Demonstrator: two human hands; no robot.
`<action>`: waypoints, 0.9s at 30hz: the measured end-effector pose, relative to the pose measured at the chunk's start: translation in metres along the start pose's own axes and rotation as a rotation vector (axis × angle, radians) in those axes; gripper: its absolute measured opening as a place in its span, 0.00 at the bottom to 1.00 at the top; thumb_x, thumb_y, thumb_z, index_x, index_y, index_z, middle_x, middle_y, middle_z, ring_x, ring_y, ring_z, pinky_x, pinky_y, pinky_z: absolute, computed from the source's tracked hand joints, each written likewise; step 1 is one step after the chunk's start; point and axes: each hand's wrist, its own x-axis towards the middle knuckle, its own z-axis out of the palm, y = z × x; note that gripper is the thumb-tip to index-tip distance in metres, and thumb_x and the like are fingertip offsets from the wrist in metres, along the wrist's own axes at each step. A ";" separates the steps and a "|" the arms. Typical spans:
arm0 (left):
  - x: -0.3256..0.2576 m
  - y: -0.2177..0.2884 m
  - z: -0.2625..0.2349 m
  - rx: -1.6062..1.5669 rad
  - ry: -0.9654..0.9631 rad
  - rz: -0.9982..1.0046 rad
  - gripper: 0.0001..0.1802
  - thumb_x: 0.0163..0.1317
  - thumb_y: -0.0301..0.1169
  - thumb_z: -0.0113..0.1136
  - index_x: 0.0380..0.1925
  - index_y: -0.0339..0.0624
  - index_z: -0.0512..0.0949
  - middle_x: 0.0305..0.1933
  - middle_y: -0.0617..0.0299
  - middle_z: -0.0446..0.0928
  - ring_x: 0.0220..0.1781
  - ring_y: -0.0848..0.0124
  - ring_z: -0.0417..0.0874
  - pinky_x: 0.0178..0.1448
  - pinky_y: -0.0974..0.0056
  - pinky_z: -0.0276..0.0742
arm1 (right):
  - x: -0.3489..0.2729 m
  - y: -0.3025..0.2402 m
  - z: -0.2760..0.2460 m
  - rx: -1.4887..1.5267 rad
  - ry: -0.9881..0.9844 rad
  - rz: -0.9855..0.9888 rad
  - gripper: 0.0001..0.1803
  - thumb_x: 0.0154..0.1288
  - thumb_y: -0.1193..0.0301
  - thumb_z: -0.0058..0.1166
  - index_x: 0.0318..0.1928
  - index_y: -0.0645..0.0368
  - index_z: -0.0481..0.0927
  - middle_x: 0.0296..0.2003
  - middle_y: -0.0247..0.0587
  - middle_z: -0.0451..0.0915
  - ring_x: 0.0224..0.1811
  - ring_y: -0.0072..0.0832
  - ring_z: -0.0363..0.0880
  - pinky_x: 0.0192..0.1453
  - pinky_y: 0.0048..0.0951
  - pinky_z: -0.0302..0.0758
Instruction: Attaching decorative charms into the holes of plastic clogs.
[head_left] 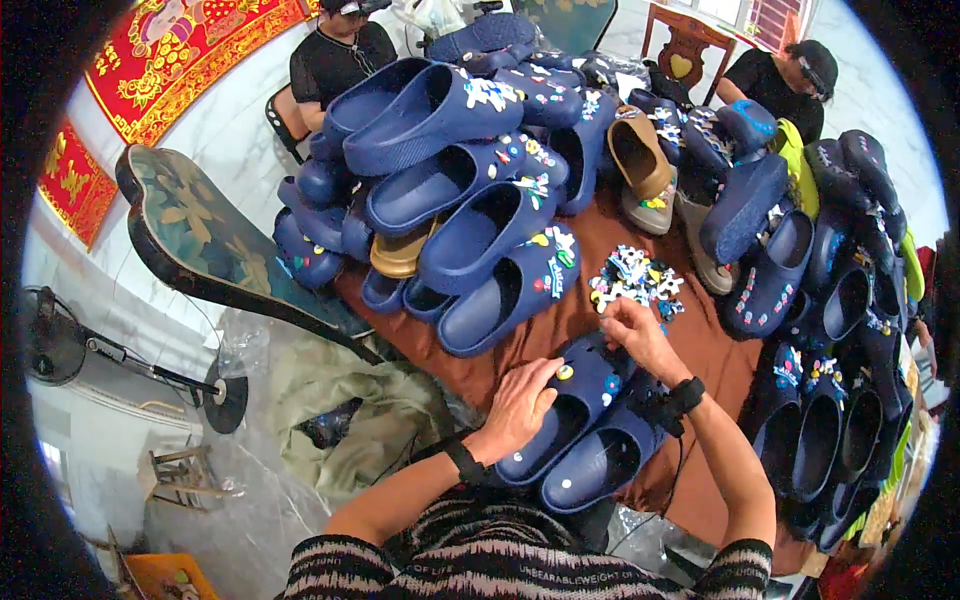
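Note:
Two navy clogs lie side by side in front of me at the table's near edge. My left hand (pixel 520 402) grips the upper of the left clog (pixel 592 378), beside a round yellow charm (pixel 565 372). The right clog (pixel 598 465) lies against it, partly under my right wrist. Above the clogs' toes, my right hand (pixel 638 333) is closed in a pinch at the near side of a heap of small colourful shoe charms (pixel 640 280). Whatever its fingertips hold is too small to make out. A few charms show on the left clog's upper.
Stacked navy clogs (pixel 470 190) rise at the far left of the brown tablecloth (pixel 440 365); more clogs (pixel 800 290) crowd the right. Two people (pixel 345 60) (pixel 790 85) sit beyond. A patterned chair back (pixel 210 230) and a fan (pixel 60 335) stand left.

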 end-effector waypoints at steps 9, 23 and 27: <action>0.035 0.007 -0.015 -0.165 -0.120 -0.019 0.17 0.74 0.37 0.55 0.52 0.35 0.80 0.54 0.48 0.78 0.58 0.53 0.79 0.64 0.55 0.74 | 0.002 0.000 -0.028 -0.783 0.223 -0.167 0.12 0.64 0.75 0.58 0.47 0.60 0.81 0.42 0.56 0.82 0.44 0.56 0.83 0.47 0.51 0.79; 0.071 -0.008 -0.027 0.062 -0.396 0.182 0.09 0.73 0.29 0.52 0.48 0.38 0.74 0.44 0.46 0.76 0.47 0.46 0.82 0.53 0.48 0.78 | -0.047 -0.019 0.023 -0.534 -0.219 -0.201 0.17 0.72 0.61 0.58 0.52 0.60 0.79 0.42 0.53 0.81 0.48 0.48 0.80 0.52 0.47 0.76; 0.073 -0.014 -0.025 0.065 -0.412 0.093 0.08 0.72 0.25 0.48 0.48 0.37 0.73 0.46 0.43 0.77 0.49 0.42 0.80 0.53 0.44 0.77 | -0.045 -0.026 0.023 -0.486 -0.268 -0.136 0.19 0.72 0.57 0.57 0.53 0.58 0.77 0.45 0.55 0.80 0.53 0.53 0.78 0.58 0.50 0.74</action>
